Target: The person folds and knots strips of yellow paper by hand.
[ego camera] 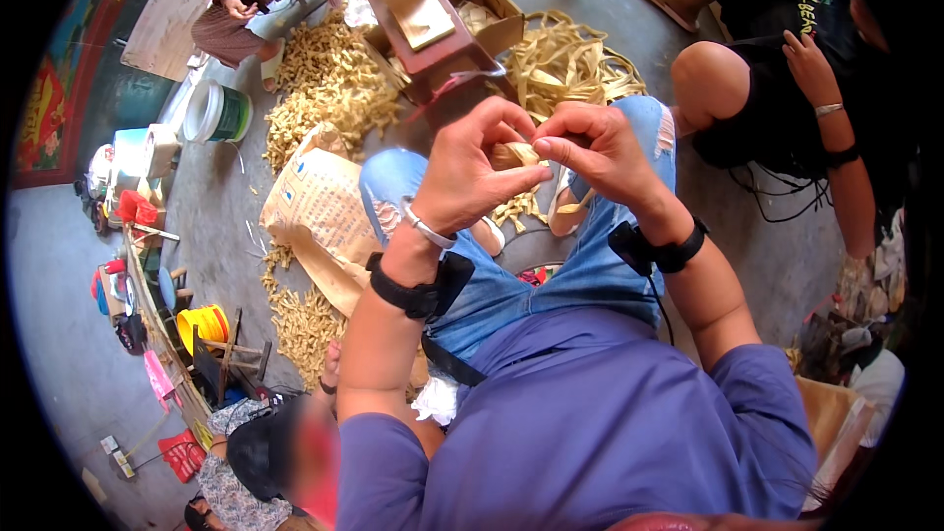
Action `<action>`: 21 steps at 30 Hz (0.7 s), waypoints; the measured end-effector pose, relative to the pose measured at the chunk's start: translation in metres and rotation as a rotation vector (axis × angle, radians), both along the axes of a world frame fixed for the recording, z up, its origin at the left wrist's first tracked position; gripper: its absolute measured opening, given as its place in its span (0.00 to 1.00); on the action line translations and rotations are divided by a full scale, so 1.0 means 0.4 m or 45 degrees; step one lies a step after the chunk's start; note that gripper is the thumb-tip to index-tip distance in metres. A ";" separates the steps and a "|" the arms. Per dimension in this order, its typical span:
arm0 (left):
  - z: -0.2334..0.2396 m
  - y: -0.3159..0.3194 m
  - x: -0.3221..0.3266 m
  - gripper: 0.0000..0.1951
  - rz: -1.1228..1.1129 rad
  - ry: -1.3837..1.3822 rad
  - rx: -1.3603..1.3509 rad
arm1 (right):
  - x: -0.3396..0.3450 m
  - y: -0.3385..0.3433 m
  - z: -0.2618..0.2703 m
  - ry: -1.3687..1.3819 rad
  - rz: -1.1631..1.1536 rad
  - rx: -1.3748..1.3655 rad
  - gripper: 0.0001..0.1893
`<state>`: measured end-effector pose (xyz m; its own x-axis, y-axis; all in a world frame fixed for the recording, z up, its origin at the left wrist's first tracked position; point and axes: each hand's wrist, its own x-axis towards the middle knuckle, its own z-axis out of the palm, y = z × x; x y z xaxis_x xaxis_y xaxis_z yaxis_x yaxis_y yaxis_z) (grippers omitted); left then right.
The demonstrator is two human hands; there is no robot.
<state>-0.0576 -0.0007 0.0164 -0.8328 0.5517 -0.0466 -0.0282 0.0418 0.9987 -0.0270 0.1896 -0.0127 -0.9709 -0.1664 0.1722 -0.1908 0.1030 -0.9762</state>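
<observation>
Above my knees, both hands meet at a small folded tan strip (pixel 516 155), glossy and pale gold. My left hand (pixel 468 166) curls around it, thumb and fingers bent towards its near end. My right hand (pixel 601 151) pinches at its right end, thumb and index fingertip together. The fingers hide part of the strip. Past my right hand, a heap of long flat tan strips (pixel 568 59) lies on the floor. Short knotted tan pieces (pixel 324 96) form a large pile to the left, and more of them (pixel 306 321) lie nearer to me.
A dark red wooden bench (pixel 442 70) holding a wooden block (pixel 417 11) stands ahead, beside a cardboard box (pixel 505 18). A printed paper sack (pixel 324 199) lies left of my knee. White bucket (pixel 210 114) and yellow bucket (pixel 203 326) stand further left. Other people sit around me.
</observation>
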 end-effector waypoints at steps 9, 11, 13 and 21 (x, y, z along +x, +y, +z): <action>-0.029 -0.029 0.007 0.14 0.053 -0.021 -0.118 | -0.016 0.046 -0.020 0.055 0.050 0.068 0.06; -0.031 -0.025 0.010 0.15 0.101 0.210 -0.243 | -0.019 0.017 -0.016 0.021 0.124 0.040 0.09; -0.018 -0.006 0.016 0.17 0.139 0.464 -0.352 | -0.012 0.000 -0.013 -0.131 0.169 -0.035 0.12; -0.024 -0.037 0.036 0.11 0.293 0.149 -0.387 | -0.010 0.001 -0.021 -0.363 0.154 -0.331 0.13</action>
<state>-0.0434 -0.0155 0.0070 -0.9424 0.3255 -0.0766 0.0418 0.3419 0.9388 -0.0311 0.1901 -0.0211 -0.9619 -0.2689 -0.0500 0.0960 -0.1608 -0.9823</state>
